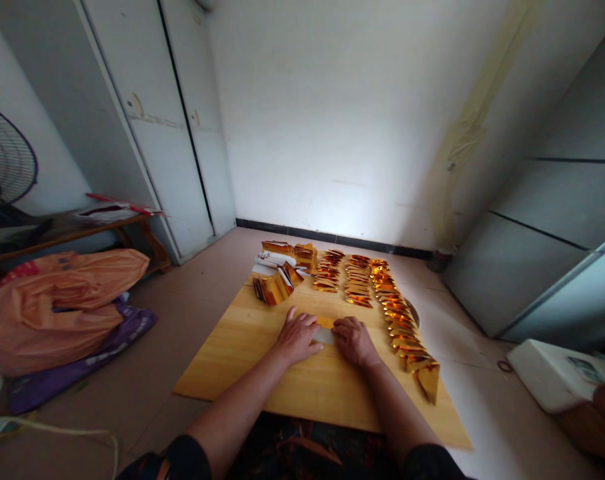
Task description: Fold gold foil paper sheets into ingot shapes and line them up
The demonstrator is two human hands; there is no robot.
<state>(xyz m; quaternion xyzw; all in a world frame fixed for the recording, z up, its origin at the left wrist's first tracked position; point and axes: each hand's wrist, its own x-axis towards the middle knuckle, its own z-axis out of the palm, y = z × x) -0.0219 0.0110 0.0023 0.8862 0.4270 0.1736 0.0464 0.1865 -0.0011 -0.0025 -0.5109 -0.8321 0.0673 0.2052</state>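
A small sheet of gold foil paper, partly folded with its pale back showing, lies on the wooden board. My left hand grips its left side, fingers over the paper and thumb at the near edge. At the right edge, my right hand has its fingers curled onto the paper; their tips are partly hidden. Beyond my hands lie loose curled gold sheets at the left. Folded gold pieces stand in a short row, a middle row and a long row down the right side.
White rolled paper and a gold stack sit at the board's far left corner. On the floor at left are an orange bag and a purple bag. A white container stands at right, a fan far left.
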